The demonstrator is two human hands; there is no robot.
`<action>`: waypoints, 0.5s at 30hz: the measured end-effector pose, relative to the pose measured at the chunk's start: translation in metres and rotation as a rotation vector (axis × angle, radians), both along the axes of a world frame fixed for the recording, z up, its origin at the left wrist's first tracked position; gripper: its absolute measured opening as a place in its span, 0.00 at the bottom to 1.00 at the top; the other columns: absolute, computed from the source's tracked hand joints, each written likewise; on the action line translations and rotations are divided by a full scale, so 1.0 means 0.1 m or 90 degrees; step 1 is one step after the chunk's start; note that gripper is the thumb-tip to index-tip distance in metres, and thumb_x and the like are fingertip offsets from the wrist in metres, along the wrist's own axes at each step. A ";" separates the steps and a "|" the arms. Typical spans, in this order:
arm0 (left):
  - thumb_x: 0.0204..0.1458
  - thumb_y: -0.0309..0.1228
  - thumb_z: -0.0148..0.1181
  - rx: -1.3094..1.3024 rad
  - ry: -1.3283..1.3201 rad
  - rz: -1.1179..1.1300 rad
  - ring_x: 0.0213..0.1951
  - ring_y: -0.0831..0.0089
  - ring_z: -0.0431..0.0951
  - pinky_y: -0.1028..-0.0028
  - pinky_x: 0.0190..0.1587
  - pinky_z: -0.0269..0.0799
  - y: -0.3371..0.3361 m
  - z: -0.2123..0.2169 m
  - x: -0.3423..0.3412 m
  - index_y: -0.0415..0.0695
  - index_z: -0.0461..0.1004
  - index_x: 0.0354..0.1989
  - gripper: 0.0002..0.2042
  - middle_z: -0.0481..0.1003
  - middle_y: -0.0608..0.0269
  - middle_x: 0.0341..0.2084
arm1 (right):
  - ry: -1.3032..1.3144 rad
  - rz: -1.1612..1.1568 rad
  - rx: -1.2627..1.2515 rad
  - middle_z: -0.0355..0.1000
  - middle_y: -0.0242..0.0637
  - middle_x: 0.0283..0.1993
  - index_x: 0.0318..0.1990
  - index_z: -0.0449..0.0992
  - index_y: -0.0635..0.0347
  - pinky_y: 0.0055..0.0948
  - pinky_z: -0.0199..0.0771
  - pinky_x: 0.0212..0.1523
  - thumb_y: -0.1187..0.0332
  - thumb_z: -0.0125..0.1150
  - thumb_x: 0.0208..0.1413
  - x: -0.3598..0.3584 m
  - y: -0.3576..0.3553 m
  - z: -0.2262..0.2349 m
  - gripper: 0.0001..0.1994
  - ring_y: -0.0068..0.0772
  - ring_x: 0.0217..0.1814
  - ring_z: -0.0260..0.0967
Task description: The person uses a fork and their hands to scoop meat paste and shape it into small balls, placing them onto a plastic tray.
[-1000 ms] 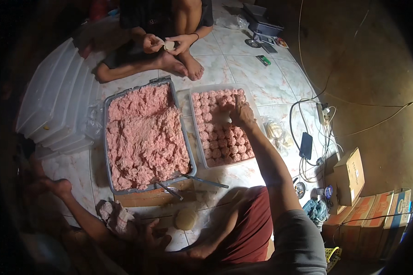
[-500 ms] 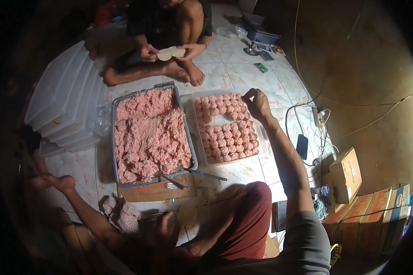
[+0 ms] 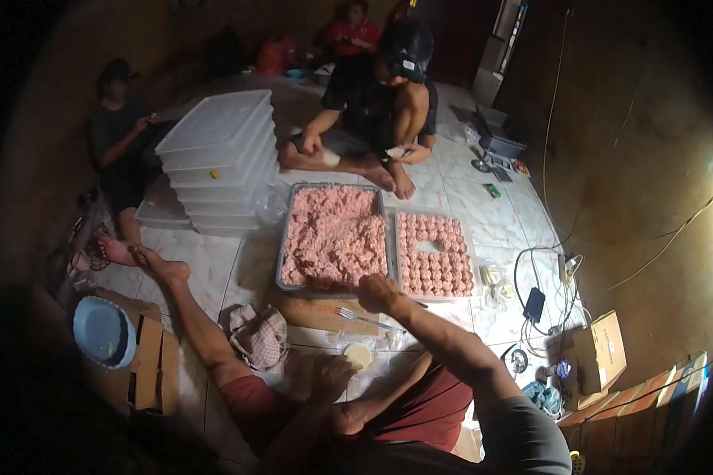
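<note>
Grey short sleeve, dark red shorts, bare feet

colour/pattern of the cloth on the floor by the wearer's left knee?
The cloth is checked, pinkish-red and white with darker lines; head view shows it best.

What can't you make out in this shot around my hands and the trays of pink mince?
- Head view, right hand: whether the fingers grip anything; they curl away at the metal tray of pink mince.
- Left hand: palm faces down, hiding any contents.
- Round pale wrapper: too small for detail.
</note>
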State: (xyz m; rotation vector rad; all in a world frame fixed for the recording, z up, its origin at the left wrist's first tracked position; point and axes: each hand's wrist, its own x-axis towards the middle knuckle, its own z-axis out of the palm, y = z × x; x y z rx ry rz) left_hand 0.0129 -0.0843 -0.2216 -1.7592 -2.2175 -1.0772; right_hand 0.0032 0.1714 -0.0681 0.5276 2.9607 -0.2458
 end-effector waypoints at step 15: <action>0.46 0.36 0.71 0.030 -0.596 0.174 0.36 0.63 0.79 0.67 0.40 0.73 -0.17 0.65 -0.35 0.36 0.79 0.33 0.14 0.80 0.52 0.32 | 0.194 0.119 0.125 0.66 0.44 0.18 0.33 0.68 0.58 0.41 0.68 0.24 0.67 0.47 0.60 0.11 0.95 0.67 0.07 0.44 0.21 0.70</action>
